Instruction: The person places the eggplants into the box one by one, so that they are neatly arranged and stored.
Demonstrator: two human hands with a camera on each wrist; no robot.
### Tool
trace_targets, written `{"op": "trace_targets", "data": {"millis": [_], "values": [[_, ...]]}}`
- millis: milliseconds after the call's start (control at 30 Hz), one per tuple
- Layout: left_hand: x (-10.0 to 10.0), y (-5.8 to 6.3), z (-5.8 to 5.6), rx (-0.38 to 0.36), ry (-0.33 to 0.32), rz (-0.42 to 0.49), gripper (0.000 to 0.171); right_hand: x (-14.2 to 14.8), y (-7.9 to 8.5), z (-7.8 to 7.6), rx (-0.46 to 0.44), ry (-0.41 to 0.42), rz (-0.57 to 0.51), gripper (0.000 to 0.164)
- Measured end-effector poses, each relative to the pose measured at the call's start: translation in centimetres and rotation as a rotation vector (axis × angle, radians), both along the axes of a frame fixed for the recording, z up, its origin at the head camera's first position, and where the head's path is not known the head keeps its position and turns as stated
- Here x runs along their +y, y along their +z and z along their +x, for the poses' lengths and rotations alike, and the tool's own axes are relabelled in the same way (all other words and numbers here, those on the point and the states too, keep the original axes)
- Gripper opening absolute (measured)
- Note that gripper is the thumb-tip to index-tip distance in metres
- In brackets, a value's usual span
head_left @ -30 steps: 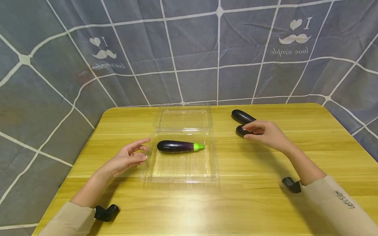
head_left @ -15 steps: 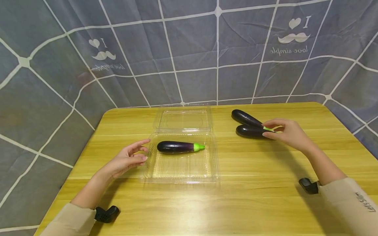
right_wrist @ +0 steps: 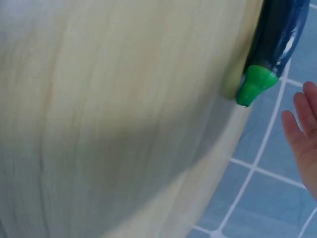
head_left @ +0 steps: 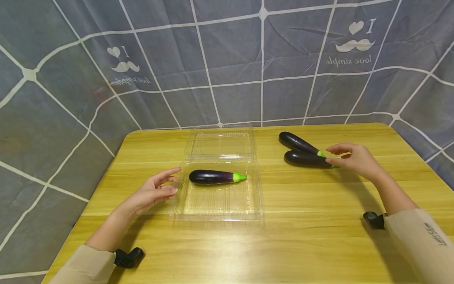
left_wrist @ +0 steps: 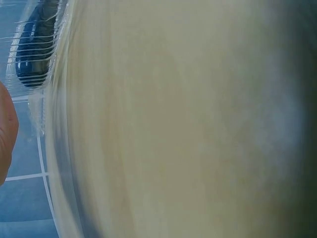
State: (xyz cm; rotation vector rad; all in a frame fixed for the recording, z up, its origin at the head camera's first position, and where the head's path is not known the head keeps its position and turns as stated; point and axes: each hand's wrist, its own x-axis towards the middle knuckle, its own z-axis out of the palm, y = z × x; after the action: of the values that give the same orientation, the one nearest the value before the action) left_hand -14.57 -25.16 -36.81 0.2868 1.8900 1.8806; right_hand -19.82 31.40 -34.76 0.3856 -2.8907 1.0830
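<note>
In the head view a dark purple eggplant (head_left: 212, 176) with a green stem lies in the base of a clear plastic clamshell container (head_left: 220, 203). My left hand (head_left: 150, 193) is beside the container's left side, fingers loosely bent and holding nothing. On the right, two more eggplants lie on the table, a rear eggplant (head_left: 298, 142) and a front eggplant (head_left: 305, 159), their stem ends close together. My right hand (head_left: 356, 159) hovers by those stems with thumb and fingers parted. In the right wrist view its fingers are apart from the green stem (right_wrist: 256, 83).
The container's lid (head_left: 220, 144) is folded back behind its base. Everything stands on a wood-grain table (head_left: 227, 252). A grey curtain (head_left: 234, 59) with white lines hangs behind and at both sides of the table.
My right hand has moved right, from over the front eggplant's body to past its stem end, uncovering it. My left hand and the eggplants stay where they were.
</note>
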Motion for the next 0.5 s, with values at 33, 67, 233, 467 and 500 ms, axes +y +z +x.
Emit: {"op": "trace_targets", "data": {"millis": [33, 67, 233, 467, 500], "values": [[0.0, 0.0, 0.0, 0.000, 0.000, 0.001, 0.063, 0.1, -0.2, -0.2, -0.013, -0.005, 0.005, 0.043], [0.0, 0.0, 0.0, -0.001, 0.000, 0.002, 0.063, 0.2, -0.3, -0.3, -0.027, -0.010, 0.008, 0.044], [0.0, 0.1, 0.1, -0.004, -0.002, 0.006, 0.062, 0.6, -1.0, -0.9, -0.093, -0.032, 0.018, 0.048], [0.1, 0.2, 0.0, -0.003, -0.001, 0.004, 0.062, 1.0, -1.6, -1.5, -0.130, -0.039, 0.013, 0.051], [0.1, 0.2, 0.0, -0.004, 0.000, 0.004, 0.062, 1.1, -1.7, -1.5, -0.131, -0.039, 0.016, 0.051]]}}
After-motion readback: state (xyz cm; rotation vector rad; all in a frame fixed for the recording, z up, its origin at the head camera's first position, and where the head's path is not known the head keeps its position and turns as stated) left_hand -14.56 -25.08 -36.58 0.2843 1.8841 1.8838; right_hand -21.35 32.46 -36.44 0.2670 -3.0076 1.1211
